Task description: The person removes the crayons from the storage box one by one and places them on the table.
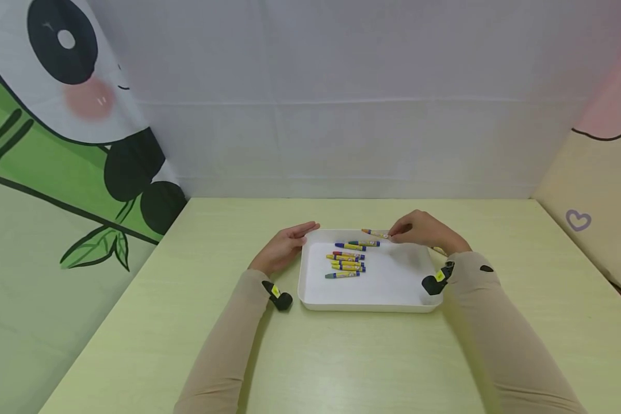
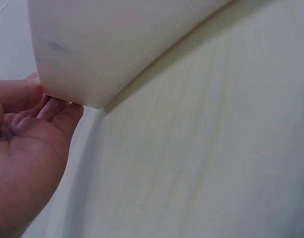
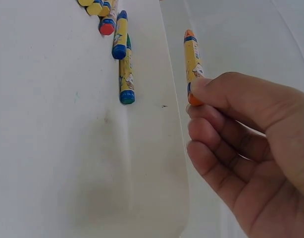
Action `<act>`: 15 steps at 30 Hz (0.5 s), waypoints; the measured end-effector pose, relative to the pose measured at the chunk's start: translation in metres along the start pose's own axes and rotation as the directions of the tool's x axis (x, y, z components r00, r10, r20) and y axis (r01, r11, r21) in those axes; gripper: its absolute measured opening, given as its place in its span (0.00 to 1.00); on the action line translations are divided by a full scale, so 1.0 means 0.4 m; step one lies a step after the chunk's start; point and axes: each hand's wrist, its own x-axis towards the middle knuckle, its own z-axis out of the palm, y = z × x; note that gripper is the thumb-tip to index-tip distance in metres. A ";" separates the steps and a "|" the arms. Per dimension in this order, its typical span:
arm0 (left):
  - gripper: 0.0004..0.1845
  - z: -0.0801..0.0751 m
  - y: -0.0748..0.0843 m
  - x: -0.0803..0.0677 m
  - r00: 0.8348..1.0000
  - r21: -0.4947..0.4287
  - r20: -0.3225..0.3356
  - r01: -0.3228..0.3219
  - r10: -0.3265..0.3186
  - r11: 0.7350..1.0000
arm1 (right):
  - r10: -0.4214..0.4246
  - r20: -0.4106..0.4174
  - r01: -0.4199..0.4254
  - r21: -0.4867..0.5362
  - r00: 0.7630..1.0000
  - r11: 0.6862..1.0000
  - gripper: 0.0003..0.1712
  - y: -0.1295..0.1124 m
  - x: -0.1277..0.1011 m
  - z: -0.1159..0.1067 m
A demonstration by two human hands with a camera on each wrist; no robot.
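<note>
Between thumb and fingertips my right hand pinches an orange crayon by its rear end, orange tip pointing away. In the head view it overlaps the far rim of a shallow white tray. My left hand holds the tray's far left corner, thumb and fingers around it, as the left wrist view shows close up. In the tray lie a green crayon, a blue crayon, a red crayon, several yellow crayons and, nearest, a grey-green crayon.
The tray stands on a pale yellow-green table. A light cloth backdrop rises along the back edge, with printed cartoon panels at left and right. Both forearms reach in from the front, a black band on each sleeve.
</note>
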 end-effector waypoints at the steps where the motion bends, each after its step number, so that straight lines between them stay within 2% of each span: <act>1: 0.26 0.000 0.000 0.000 1.000 0.003 0.000 -0.001 0.001 1.000 | -0.005 -0.002 0.005 -0.006 1.000 1.000 0.12 0.003 -0.003 -0.004; 15: 0.26 0.000 -0.001 0.002 1.000 0.009 -0.002 0.000 0.000 1.000 | 0.006 -0.063 -0.007 -0.007 0.998 1.000 0.13 0.068 -0.052 -0.057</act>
